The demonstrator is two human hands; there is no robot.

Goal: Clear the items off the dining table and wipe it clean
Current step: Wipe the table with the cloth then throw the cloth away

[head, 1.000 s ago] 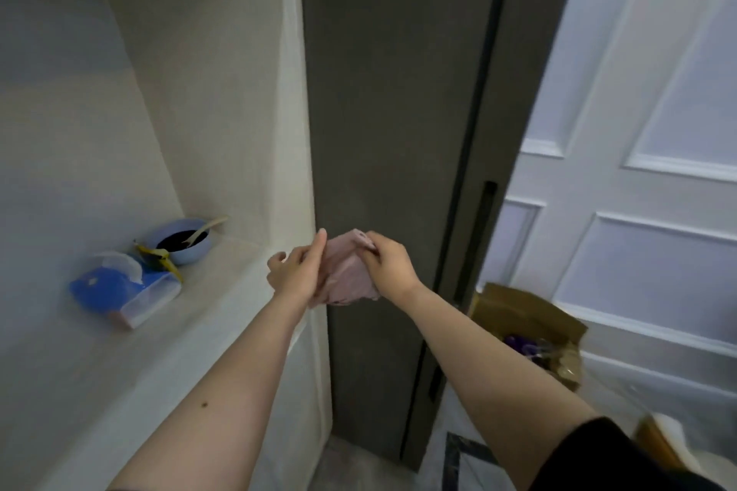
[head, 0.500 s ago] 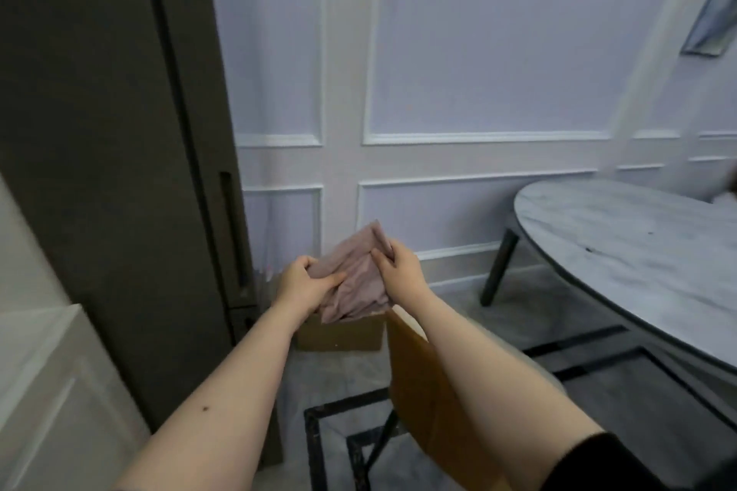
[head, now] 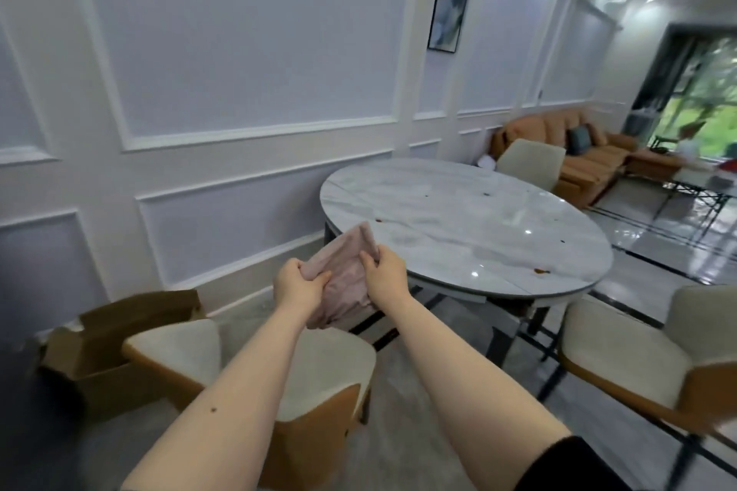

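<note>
A crumpled pink cloth hangs between both my hands in front of me. My left hand grips its left edge and my right hand pinches its upper right part. Beyond the cloth stands the round marble dining table, its top bare except for several small brown spots, one near the front right rim. The cloth is held in the air just short of the table's near left edge.
A cream and orange chair stands right below my arms, another at the right, a third behind the table. An open cardboard box sits by the wall at left. An orange sofa is farther back.
The view has swung right from the shelf and dark cabinet door to the dining table. Both hands have kept hold of the pink cloth and carried it toward the table.
</note>
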